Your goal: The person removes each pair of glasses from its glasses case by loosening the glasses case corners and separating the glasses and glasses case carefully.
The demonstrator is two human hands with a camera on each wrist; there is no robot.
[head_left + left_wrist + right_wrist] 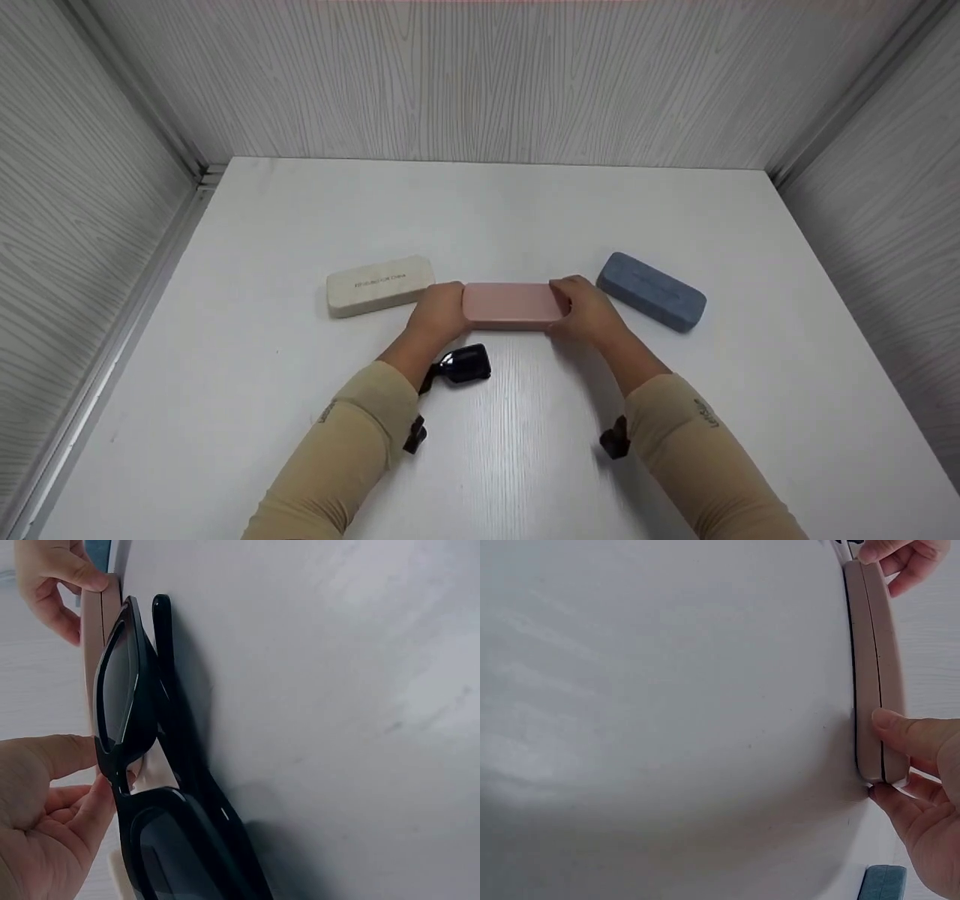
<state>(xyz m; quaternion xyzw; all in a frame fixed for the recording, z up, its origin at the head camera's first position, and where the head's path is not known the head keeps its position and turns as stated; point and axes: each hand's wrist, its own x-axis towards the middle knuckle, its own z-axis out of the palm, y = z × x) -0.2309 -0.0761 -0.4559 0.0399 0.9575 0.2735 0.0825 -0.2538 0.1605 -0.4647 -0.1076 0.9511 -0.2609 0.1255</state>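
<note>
A pink glasses case (511, 304) lies in the middle of the white table, its lid seam visible and closed in the right wrist view. My left hand (439, 311) holds its left end, and my right hand (589, 311) grips the right end, thumb on the near side (930, 757). Close by my left wrist lies a pair of black sunglasses (466, 364); their frame (142, 720) and unfolded temples show in the left wrist view, partly covering the pink case behind.
Left of the pink case is a cream glasses case (381, 283) with printing on its lid. A blue glasses case (651, 291) lies slanted to the right. Wood-grain panels (480, 82) enclose the table (510, 217) at the back and both sides.
</note>
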